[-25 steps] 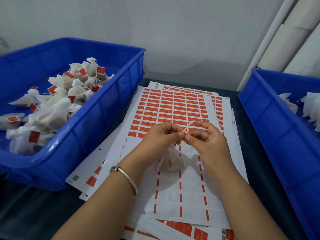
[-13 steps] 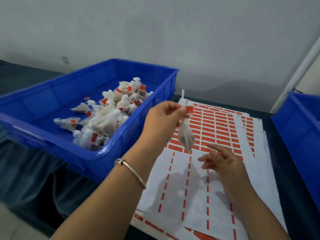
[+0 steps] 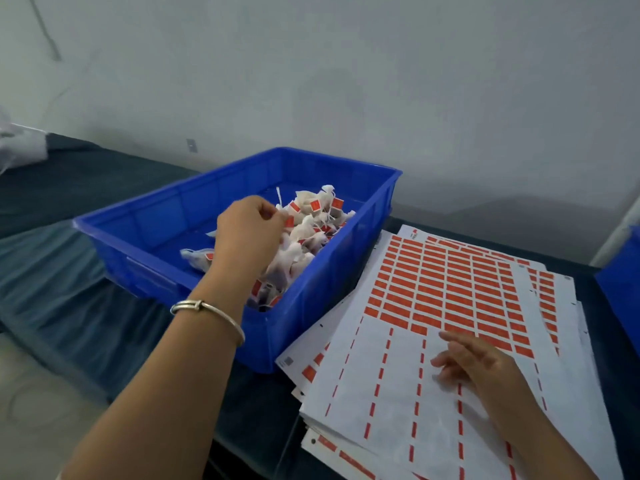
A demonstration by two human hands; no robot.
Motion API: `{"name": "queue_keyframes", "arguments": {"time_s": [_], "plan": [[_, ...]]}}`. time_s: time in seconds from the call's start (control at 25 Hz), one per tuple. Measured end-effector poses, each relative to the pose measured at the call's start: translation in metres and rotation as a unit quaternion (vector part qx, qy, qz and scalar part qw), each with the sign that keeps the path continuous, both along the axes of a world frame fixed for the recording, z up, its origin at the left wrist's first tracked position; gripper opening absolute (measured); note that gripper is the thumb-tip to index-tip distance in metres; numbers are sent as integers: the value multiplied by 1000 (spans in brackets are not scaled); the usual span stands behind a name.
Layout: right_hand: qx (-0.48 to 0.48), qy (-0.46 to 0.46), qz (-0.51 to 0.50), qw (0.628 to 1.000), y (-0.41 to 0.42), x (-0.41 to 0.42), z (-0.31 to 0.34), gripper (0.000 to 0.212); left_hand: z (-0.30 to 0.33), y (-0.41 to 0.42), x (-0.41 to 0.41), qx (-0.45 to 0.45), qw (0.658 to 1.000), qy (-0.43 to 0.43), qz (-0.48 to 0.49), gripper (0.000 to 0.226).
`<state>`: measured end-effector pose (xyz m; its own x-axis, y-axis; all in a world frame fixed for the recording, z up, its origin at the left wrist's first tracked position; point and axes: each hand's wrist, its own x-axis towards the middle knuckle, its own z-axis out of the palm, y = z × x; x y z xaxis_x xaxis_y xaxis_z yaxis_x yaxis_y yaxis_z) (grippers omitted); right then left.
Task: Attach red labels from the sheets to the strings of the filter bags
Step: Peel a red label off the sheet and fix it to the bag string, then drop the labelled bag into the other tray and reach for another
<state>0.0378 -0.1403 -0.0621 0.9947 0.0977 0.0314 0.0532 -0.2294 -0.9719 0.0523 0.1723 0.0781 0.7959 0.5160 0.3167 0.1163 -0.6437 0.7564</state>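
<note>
Left hand (image 3: 247, 225) over the blue bin (image 3: 313, 299) pinches a featherlight, floppy filter bag (image 3: 281, 268) by its string, right hand (image 3: 476, 365) relaxed open on the label sheet (image 3: 398, 393).

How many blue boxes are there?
2. One blue bin sits left of the label sheets, full of filter bags, with the left hand over it. A second blue bin peeks in at the right edge, mostly out of view.
</note>
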Motion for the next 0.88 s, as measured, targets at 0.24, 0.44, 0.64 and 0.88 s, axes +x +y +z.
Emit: {"name": "queue_keyframes", "arguments": {"time_s": [0.24, 0.44, 0.64, 0.88], "plan": [[-11, 32, -48, 998, 2, -7, 5, 16, -16, -13, 4, 14, 999, 28, -28, 16], [-45, 99, -67, 992, 9, -3, 26, 14, -18, -103, -7, -105, 980, -42, -165, 5], [-59, -13, -214, 975, -43, 30, 92, 18, -70, -219, 6, -7, 933, 137, -332, 25], [-110, -57, -305, 944, -166, 56, 142, 19, -142, -295, 16, 177, 876, 167, -416, 41]]}}
